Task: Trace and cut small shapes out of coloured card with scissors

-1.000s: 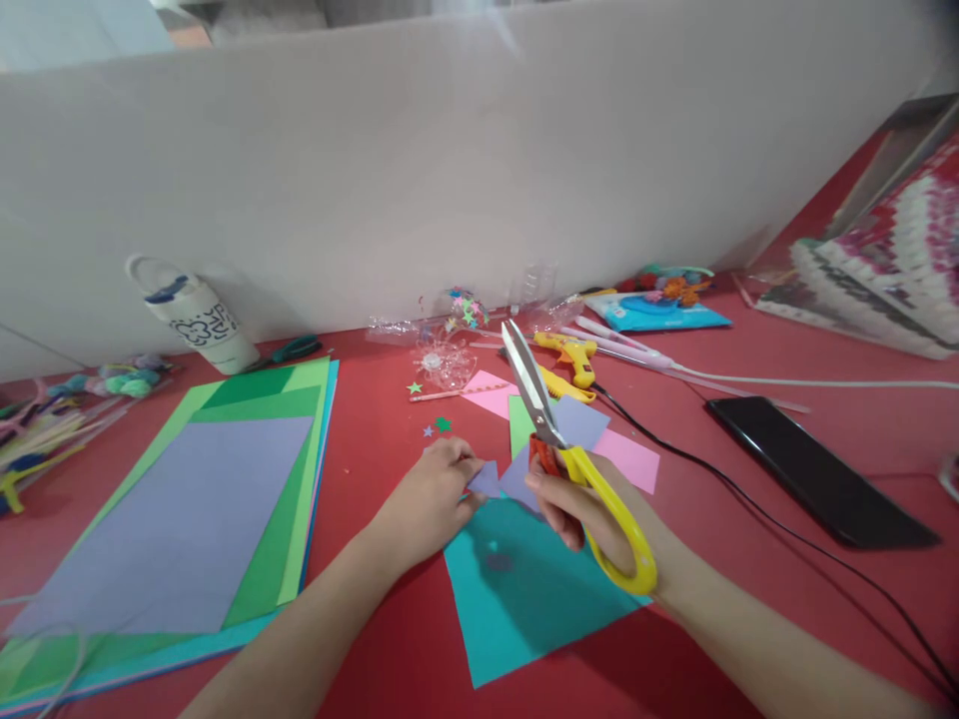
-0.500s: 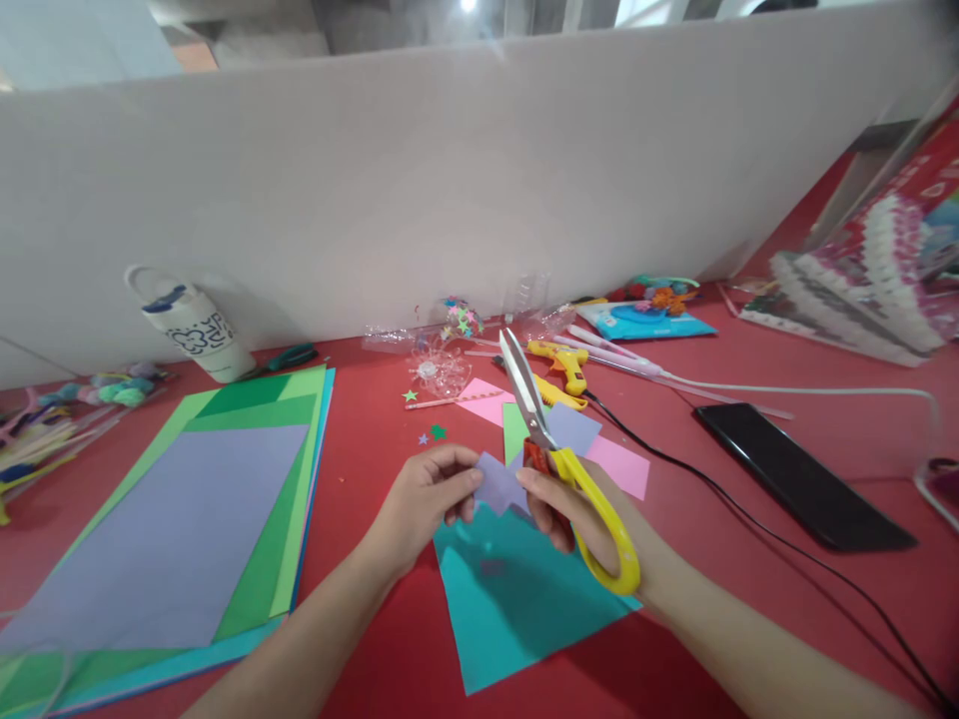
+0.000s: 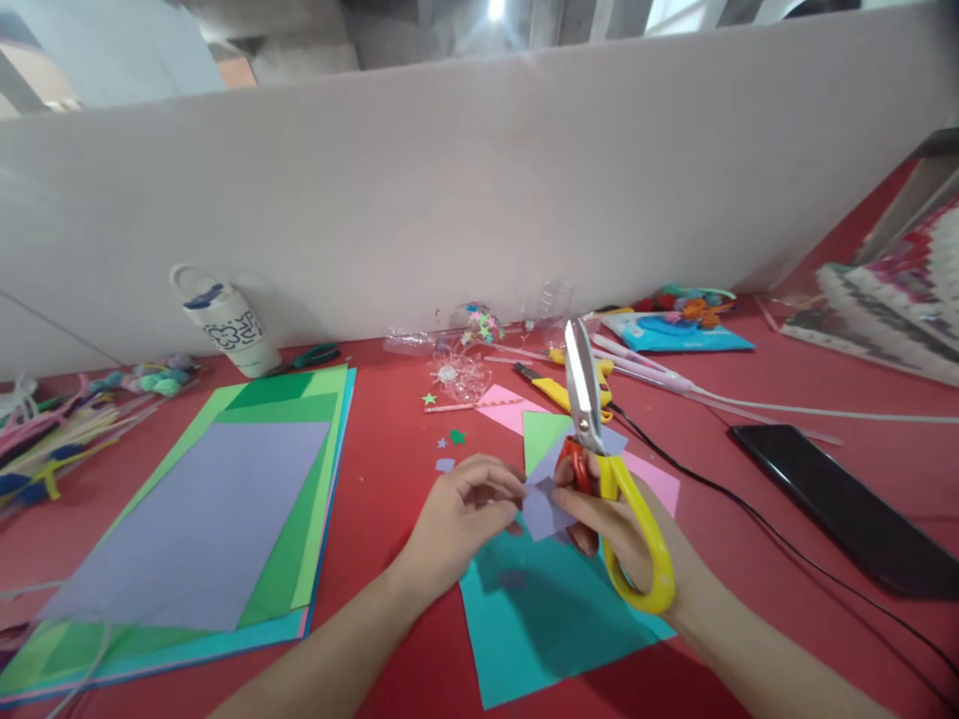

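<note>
My right hand (image 3: pixel 610 514) has a pair of scissors (image 3: pixel 585 399) hooked in it, with red and yellow handles and the blades pointing up and away. The thumb and finger of that same hand also pinch a small purple paper piece (image 3: pixel 545 511). At the paper's left edge are the closed-in fingertips of my left hand (image 3: pixel 472 514). Beneath both hands lies a turquoise paper sheet (image 3: pixel 554 629). Just behind it, partly covered, are a green paper piece (image 3: pixel 543 439) and pink paper (image 3: pixel 655 481).
Left is a stack of coloured paper (image 3: pixel 202 509), with a white tumbler (image 3: pixel 236 330) behind. Small stars and a purple scrap (image 3: pixel 445 465) lie mid-table. A yellow cutter (image 3: pixel 550 387), a black cord (image 3: pixel 704 479) and a black phone (image 3: pixel 846 509) are to the right.
The view has turned slightly left. The purple paper piece is tilted differently between my hands. A small purple scrap now lies near the stars, where none showed before.
</note>
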`<state>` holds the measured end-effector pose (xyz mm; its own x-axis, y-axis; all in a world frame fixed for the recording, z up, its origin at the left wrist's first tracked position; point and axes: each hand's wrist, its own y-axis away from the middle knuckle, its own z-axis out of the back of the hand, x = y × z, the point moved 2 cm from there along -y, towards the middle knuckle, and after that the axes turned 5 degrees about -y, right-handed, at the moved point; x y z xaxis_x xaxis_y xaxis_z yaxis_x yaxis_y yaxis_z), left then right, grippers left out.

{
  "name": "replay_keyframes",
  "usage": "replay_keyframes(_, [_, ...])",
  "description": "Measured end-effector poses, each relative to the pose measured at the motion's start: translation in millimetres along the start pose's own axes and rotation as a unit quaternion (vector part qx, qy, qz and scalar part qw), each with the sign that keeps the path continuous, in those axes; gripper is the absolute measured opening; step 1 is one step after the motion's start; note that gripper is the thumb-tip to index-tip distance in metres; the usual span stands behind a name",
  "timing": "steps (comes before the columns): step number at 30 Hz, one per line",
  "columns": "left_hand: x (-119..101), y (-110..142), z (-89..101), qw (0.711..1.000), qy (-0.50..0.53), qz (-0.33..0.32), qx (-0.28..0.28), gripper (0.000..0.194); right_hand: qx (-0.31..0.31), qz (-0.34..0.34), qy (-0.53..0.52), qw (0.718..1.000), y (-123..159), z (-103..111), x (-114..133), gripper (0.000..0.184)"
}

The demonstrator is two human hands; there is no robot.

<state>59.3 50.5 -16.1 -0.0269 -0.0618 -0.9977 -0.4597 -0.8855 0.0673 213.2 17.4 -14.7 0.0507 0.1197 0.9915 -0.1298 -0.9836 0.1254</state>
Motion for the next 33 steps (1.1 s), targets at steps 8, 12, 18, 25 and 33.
replay_keyframes(8, [9.9,-2.5,-1.6,0.994,0.034,0.095,0.046,0.016,-0.026,-0.007,0.081,0.996,3.9,-4.6,7.1,0.018])
replay_keyframes(12, [8.5,-2.8,-0.4,0.995,0.030,0.088,0.022,0.012,-0.032,0.018,0.093,0.995,2.4,-5.0,6.3,0.014])
replay_keyframes(18, [5.9,-0.8,1.7,0.997,-0.005,0.080,-0.008,0.009,-0.028,0.012,0.098,0.995,3.5,-3.9,6.4,0.012])
replay_keyframes(25, [5.5,1.4,-3.0,0.992,0.023,0.108,0.066,0.018,-0.026,0.008,0.123,0.992,4.0,-6.1,6.0,0.010])
replay_keyframes(33, [3.4,0.2,-2.6,0.994,0.018,0.096,0.045,0.010,-0.007,0.041,0.114,0.993,5.4,-8.4,4.2,0.012])
